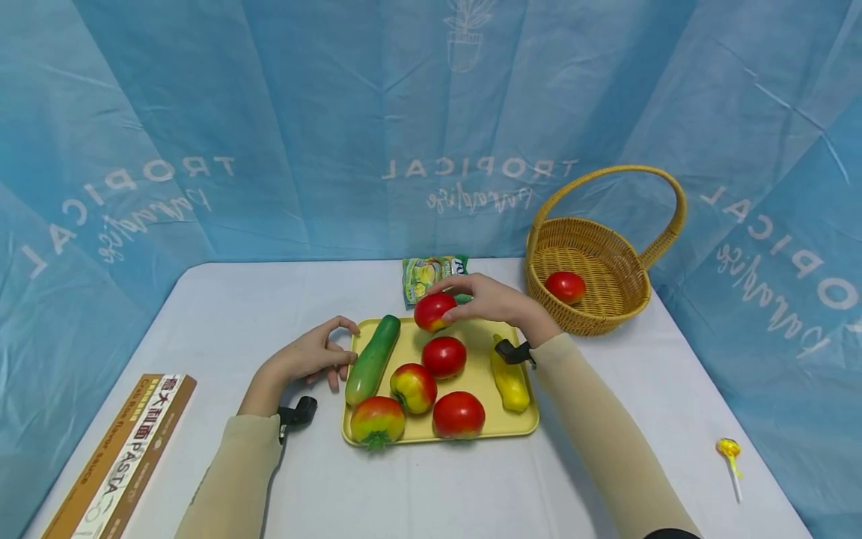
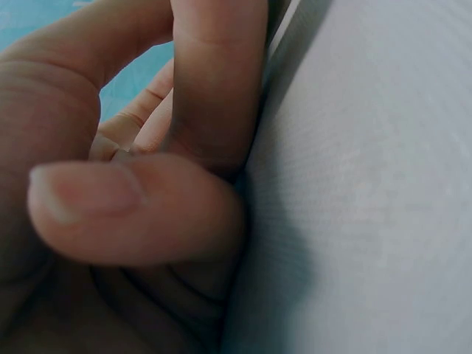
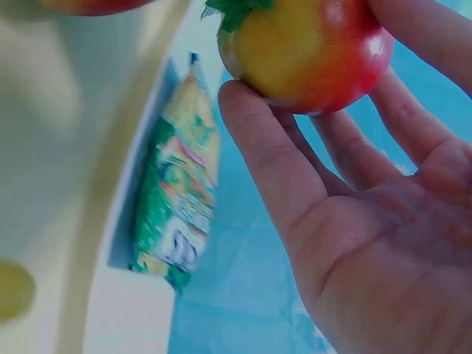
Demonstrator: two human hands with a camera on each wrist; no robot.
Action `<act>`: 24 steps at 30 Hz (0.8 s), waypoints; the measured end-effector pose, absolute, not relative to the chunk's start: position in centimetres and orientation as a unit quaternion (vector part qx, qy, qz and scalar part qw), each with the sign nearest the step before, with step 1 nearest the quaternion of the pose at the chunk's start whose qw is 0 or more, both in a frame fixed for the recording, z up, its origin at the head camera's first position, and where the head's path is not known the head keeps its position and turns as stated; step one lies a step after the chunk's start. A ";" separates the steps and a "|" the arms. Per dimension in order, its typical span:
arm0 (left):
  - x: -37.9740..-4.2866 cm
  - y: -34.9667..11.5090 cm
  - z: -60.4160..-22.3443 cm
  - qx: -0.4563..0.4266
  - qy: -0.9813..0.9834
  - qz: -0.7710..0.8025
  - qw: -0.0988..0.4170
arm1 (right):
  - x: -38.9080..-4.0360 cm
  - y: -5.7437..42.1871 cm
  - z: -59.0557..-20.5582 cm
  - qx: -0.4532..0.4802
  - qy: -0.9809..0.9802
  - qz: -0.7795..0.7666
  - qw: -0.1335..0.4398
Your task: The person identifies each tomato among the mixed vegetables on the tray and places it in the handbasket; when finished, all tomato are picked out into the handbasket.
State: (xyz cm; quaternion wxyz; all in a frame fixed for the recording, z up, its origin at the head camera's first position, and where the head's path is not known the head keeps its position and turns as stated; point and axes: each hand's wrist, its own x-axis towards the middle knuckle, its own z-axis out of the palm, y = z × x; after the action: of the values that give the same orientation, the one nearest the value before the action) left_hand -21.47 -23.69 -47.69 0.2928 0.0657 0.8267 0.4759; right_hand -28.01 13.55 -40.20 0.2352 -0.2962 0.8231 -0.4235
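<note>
My right hand [image 1: 494,301] grips a red-and-yellow tomato [image 1: 431,311] between thumb and fingertips, over the back edge of the yellow tray [image 1: 480,355]. Its green leafy top shows in the right wrist view. My left hand [image 1: 306,358] touches the tray's left rim with index finger and thumb, beside a green cucumber [image 1: 374,361]. Also on the tray lie a red tomato [image 1: 444,357], a red-and-yellow fruit [image 1: 414,388], a tomato with a green top [image 1: 377,421], another red tomato [image 1: 459,415] and a yellow banana-shaped piece [image 1: 512,389].
A wicker basket [image 1: 606,323] with a tall handle stands at the back right, holding one red tomato [image 1: 565,287]. Behind the tray lies a green snack packet [image 1: 419,281]. A pasta box [image 1: 124,457] lies at the left, a yellow lollipop [image 1: 729,449] at the right.
</note>
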 end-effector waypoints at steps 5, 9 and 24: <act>-21.7 -23.6 -47.6 0.068 0.828 0.474 0.293 | -27.2 15.6 -39.2 -0.270 0.814 -0.468 0.215; -21.9 -23.5 -47.4 0.068 0.828 0.471 0.295 | -26.3 17.8 -38.4 -0.248 0.805 -0.502 0.196; -21.5 -23.7 -47.7 0.067 0.827 0.475 0.293 | -24.9 25.2 -37.1 -0.130 0.811 -0.560 0.108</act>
State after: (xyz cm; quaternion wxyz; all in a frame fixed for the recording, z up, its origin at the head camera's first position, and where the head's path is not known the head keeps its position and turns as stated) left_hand -21.51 -23.67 -47.65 0.2929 0.0674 0.8270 0.4751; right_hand -24.93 25.23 -37.09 0.1084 -0.1298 0.8111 -0.5599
